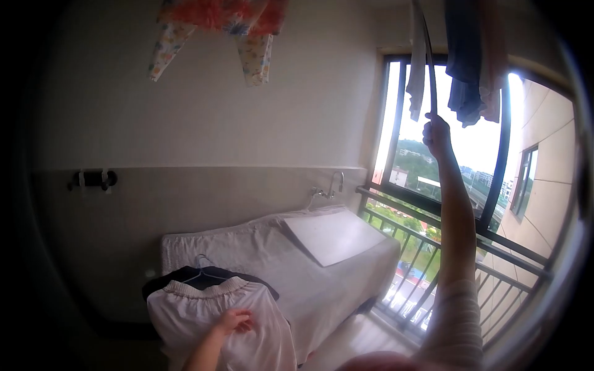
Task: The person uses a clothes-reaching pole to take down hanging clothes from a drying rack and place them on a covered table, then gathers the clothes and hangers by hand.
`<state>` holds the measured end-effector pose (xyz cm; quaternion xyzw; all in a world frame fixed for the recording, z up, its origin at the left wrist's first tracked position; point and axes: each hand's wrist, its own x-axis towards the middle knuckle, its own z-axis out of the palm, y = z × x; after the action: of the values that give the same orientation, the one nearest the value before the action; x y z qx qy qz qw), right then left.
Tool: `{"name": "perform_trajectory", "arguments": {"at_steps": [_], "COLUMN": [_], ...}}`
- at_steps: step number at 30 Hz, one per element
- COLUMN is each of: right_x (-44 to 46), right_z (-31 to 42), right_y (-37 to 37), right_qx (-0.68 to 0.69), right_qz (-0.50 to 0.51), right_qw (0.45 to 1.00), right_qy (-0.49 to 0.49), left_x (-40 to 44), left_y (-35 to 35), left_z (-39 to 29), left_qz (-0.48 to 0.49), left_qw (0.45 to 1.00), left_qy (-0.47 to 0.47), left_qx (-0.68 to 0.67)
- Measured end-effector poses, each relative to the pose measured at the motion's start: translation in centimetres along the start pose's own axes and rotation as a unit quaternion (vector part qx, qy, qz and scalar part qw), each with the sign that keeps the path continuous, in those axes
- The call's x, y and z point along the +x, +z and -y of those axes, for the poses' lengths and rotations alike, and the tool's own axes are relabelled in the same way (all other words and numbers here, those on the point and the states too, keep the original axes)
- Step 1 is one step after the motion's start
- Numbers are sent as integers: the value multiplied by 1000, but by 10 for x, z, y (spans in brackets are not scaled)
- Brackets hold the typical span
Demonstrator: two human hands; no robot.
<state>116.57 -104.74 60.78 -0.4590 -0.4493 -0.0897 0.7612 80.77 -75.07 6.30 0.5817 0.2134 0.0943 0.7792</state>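
My right hand (pixel 437 135) is raised toward the window, its fingers wrapped round the lower end of a long thin pole (pixel 429 68). The pole runs up past the hanging clothes and out of view. Low in front, my left hand (pixel 237 320) rests over a white garment (pixel 204 312) with a gathered elastic waist, its fingers loosely curled and slightly apart. Behind the white garment lies a dark garment (pixel 255 282). A wire hanger (pixel 202 264) shows its hook above both.
A cloth-covered surface (pixel 232 250) stands along the wall, with a white board (pixel 334 235) on it and a faucet (pixel 337 184) behind. Dark clothes (pixel 465 68) and a patterned garment (pixel 254 59) hang overhead. A railing (pixel 427 260) runs below the window.
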Motion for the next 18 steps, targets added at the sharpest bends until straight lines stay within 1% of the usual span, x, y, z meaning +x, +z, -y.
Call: {"name": "perform_trajectory", "arguments": {"at_steps": [5, 9, 12, 16, 18], "right_x": [26, 38, 44, 48, 44], "right_z": [0, 8, 13, 12, 8], "right_y": [-5, -1, 3, 19, 24], "right_qx": [12, -29, -66, -108, -84], "right_qz": [27, -19, -30, -70, -59], "right_qw": [999, 999, 997, 991, 994], "right_qy": [-26, -27, -27, -25, -33], "left_x": [-1, 0, -1, 0, 0], "left_y": [5, 5, 6, 5, 3], "left_z": [-3, -1, -1, -1, 0], "left_qz": [-18, -27, -34, -32, -28], "left_qw": [1000, 1000, 999, 999, 1000], "left_qy": [3, 4, 2, -7, -6], "left_qx": [14, 9, 10, 4, 4]}}
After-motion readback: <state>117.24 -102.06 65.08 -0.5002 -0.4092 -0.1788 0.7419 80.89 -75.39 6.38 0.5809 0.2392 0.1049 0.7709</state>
